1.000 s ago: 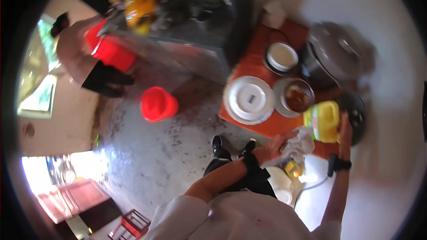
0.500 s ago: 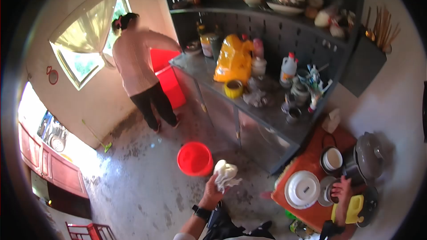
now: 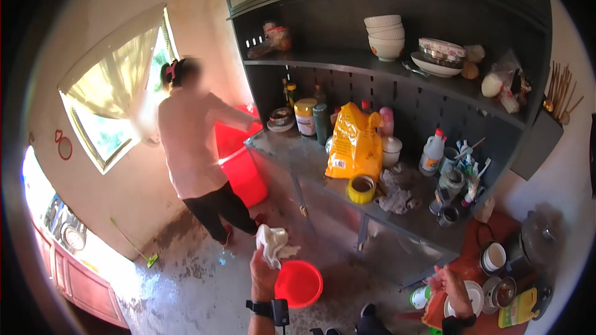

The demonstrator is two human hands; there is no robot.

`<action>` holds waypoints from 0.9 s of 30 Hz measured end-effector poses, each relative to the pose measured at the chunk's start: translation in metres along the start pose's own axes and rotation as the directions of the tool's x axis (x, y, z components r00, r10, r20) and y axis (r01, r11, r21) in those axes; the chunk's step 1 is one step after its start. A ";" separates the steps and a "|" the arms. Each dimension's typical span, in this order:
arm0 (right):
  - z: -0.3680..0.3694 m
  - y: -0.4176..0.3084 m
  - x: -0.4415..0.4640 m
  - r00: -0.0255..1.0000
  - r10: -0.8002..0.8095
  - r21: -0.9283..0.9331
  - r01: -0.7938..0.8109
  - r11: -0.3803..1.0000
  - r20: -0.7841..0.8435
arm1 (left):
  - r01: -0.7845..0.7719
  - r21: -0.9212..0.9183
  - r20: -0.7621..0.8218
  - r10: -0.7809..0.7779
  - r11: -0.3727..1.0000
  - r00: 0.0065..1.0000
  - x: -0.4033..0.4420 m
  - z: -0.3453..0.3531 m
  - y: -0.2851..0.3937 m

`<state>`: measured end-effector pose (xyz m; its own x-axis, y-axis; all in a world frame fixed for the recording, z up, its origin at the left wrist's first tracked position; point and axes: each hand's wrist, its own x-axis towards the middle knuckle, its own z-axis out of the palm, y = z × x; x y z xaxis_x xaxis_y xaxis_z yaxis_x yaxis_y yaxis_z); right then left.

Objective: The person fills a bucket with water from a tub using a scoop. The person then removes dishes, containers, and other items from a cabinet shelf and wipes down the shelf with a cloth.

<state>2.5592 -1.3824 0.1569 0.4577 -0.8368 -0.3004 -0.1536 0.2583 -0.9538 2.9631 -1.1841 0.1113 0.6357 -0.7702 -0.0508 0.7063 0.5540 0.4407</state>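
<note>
A crumpled white cloth [image 3: 271, 243] is gripped in my left hand [image 3: 263, 278], closed around its lower part. It is held up just left of a red plastic basin [image 3: 298, 285] on the floor. Whether anything is wrapped in the cloth, I cannot tell. At lower right, my right hand [image 3: 452, 293] hovers over the white plate [image 3: 473, 298] with its fingers apart and nothing in them. Beside that plate are a metal bowl [image 3: 503, 291] and a white bowl [image 3: 494, 255]. A white-and-green can [image 3: 421, 298] is just left of the right hand.
A dark cabinet [image 3: 323, 56] carries stacked bowls [image 3: 385, 37], an orange bag [image 3: 355, 142], a yellow pot [image 3: 361, 189] and a bleach-like bottle [image 3: 433, 154]. Another person [image 3: 195, 149] leans over red bins [image 3: 243, 177]. A dark lidded pot [image 3: 543, 239] and yellow container [image 3: 518, 308] are at right.
My view has shifted, bringing the cabinet lower and nearer. My left hand, still holding the cloth, moved from the basin's right side to its left. My right hand moved left over the plate.
</note>
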 end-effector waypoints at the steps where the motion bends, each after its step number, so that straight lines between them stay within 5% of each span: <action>1: -0.007 0.002 0.012 1.000 -0.003 -0.014 0.003 1.000 0.005 | -0.054 0.026 0.048 0.053 0.998 0.997 0.021 0.012 0.011; 3: -0.015 0.000 0.032 0.999 -0.023 -0.015 0.023 1.000 -0.031 | -0.150 0.180 0.097 0.134 0.972 0.986 0.078 0.015 0.036; 4: -0.012 -0.010 0.038 0.999 -0.029 -0.015 0.028 0.999 -0.034 | -0.102 0.122 0.260 0.067 0.987 0.963 0.095 0.034 0.050; 5: -0.007 -0.021 0.043 0.996 -0.051 -0.003 0.051 0.999 -0.071 | -0.442 0.623 0.347 0.279 0.645 0.896 0.106 0.066 0.052; 6: -0.005 -0.029 0.052 0.992 -0.069 0.007 0.070 0.998 -0.103 | -0.556 0.831 0.520 0.373 -0.012 0.769 0.116 0.090 0.050; 10: -0.021 -0.023 0.106 0.984 0.150 0.049 -0.146 0.988 -0.099 | -0.616 0.753 0.497 0.415 0.230 0.762 0.191 0.136 0.057; 11: -0.009 -0.045 0.112 0.971 0.215 0.084 -0.206 0.975 -0.109 | -0.483 0.589 0.354 0.331 0.648 0.875 0.210 0.149 0.065; 12: -0.013 -0.042 0.132 0.972 0.211 0.075 -0.205 0.976 -0.100 | -0.252 0.290 0.263 0.176 0.923 0.949 0.229 0.160 0.075; 14: -0.031 -0.011 0.183 0.991 0.117 0.012 -0.118 0.993 0.058 | -0.248 0.226 0.489 0.111 0.942 0.865 0.281 0.151 0.103; 17: -0.044 0.005 0.222 0.971 0.199 0.012 -0.202 0.979 0.129 | -0.331 0.287 0.481 0.164 0.899 0.861 0.311 0.205 0.125; 20: -0.023 -0.021 0.217 0.964 0.235 0.158 -0.253 0.954 0.124 | -0.425 0.354 0.506 0.212 0.833 0.836 0.348 0.249 0.146; 27: 0.043 -0.088 0.176 0.993 0.020 -0.051 -0.026 0.998 -0.115 | -0.596 0.465 0.675 0.175 0.655 0.717 0.438 0.311 0.161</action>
<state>2.6907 -1.5322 0.1873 0.3507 -0.8816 -0.3159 -0.2098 0.2548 -0.9440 3.2584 -1.5307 0.4392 0.3694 -0.6690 0.6450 -0.0610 0.6751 0.7352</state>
